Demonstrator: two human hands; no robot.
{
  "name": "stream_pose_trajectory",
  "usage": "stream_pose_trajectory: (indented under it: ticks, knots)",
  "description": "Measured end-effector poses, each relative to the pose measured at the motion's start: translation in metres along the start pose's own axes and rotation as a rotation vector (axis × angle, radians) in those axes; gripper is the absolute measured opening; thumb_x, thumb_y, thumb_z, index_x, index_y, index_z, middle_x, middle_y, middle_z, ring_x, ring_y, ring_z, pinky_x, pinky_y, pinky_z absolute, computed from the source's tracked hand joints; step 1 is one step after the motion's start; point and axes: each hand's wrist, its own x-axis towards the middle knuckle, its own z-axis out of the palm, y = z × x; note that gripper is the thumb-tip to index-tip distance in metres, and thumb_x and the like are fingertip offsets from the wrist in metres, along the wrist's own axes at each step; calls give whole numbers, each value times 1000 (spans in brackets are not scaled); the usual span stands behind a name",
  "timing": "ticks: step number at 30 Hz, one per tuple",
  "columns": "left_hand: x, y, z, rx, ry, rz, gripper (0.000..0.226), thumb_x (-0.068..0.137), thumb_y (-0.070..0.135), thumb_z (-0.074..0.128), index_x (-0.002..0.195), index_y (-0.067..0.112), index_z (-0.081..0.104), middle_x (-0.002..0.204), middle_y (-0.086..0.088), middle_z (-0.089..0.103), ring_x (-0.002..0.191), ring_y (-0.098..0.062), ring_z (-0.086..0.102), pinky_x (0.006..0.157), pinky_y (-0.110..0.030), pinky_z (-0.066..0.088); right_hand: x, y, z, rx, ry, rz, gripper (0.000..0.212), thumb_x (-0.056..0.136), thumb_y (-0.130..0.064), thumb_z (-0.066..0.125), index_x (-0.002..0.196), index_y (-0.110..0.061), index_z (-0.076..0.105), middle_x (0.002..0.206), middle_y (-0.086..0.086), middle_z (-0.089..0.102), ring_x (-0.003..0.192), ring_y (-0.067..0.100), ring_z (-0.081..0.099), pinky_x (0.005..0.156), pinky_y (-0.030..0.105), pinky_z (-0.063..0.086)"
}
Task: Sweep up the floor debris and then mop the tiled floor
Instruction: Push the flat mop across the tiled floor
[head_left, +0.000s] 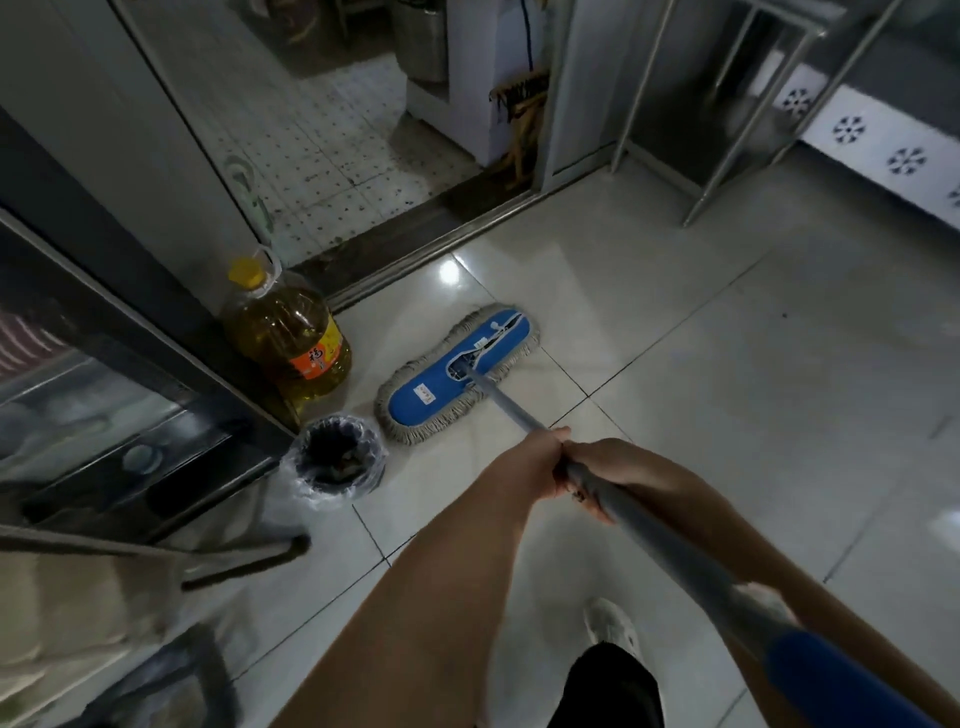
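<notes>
Blue-backed mop head (457, 369) lies flat on the tiled floor (727, 389), near the floor's edge at the door track (415, 244) and just beside the oil bottle (288, 332) and the lined bin (335, 457). Its handle (511, 413) runs back to the person. Left hand (530, 465) is wrapped round the handle, foremost. Right hand (608, 483) grips it directly behind, the two hands touching. No debris pile is discernible on the tiles, though the dim picture cannot rule out small particles. Judgement: sweeping appears finished and the mopping step is in hand. The next move calls for drawing the head across the floor without striking bottle or bin, then working the strip along the track.
</notes>
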Motion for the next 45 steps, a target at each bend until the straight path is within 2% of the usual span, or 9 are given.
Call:
stream_pose_trajectory:
  ticks: [4, 9, 14, 19, 23, 30, 35, 42, 45]
  knots:
    - [-17, -21, -12, 121, -40, -26, 23, 97, 23, 48, 94, 0, 47, 75, -8, 51, 62, -16, 52, 55, -23, 44, -29, 20, 17, 136, -33, 14, 47, 99, -38, 39, 64, -7, 43, 30, 3, 40, 18, 10, 33, 29, 8, 30]
    - [-36, -54, -15, 213, -66, -36, 25, 99, 23, 44, 82, 4, 45, 67, -6, 51, 54, -15, 51, 37, -19, 41, -54, 56, 29, 201, -14, 100, 49, 97, -44, 41, 62, -9, 45, 31, 0, 41, 19, 9, 34, 29, 7, 28]
    - [-50, -90, -19, 278, -82, -34, 23, 100, 23, 40, 84, 7, 40, 66, -5, 47, 39, -12, 51, 36, -18, 40, -59, 94, 44, 145, 22, 135, 54, 97, -48, 31, 58, -12, 37, 26, 0, 34, 15, 10, 28, 30, 3, 24]
    - [-69, -129, -23, 263, -95, -49, 21, 100, 22, 40, 86, 7, 41, 68, -5, 47, 57, -15, 50, 51, -23, 42, -61, 131, 59, 39, 43, 177, 58, 97, -51, 27, 55, -12, 35, 25, 1, 32, 15, 10, 28, 33, 5, 27]
    - [-83, -163, -18, 272, -89, -14, 22, 100, 20, 40, 83, 6, 41, 67, -6, 48, 57, -14, 50, 51, -23, 43, -74, 164, 62, 11, 49, 151, 58, 99, -46, 27, 53, -11, 34, 25, 2, 31, 15, 11, 26, 31, 7, 21]
    - [-102, -229, 2, 348, -90, -10, 30, 101, 22, 36, 75, 7, 41, 59, -6, 47, 35, -11, 51, 39, -20, 41, -107, 241, 53, 175, 43, 60, 46, 100, -29, 35, 57, -11, 38, 38, 0, 36, 16, 7, 26, 28, 8, 18]
    - [-110, -273, 13, 343, -97, -1, 30, 101, 21, 35, 75, 7, 43, 61, -6, 49, 51, -13, 49, 44, -20, 42, -124, 286, 46, 214, 52, 54, 44, 100, -25, 36, 59, -9, 40, 57, 0, 36, 15, 6, 27, 27, 7, 19]
    - [-127, -311, 16, 371, -71, 20, 32, 101, 21, 33, 74, 8, 43, 64, -6, 47, 54, -13, 46, 43, -20, 39, -128, 327, 48, 135, 9, 22, 44, 99, -24, 33, 58, -10, 40, 27, -1, 37, 16, 7, 30, 27, 5, 21]
    - [-140, -315, 18, 417, -84, 41, 31, 100, 16, 32, 72, 7, 42, 58, -6, 47, 49, -12, 47, 40, -18, 39, -131, 338, 45, 294, -72, -86, 43, 101, -21, 32, 62, -9, 44, 26, 0, 40, 16, 6, 34, 24, 8, 25]
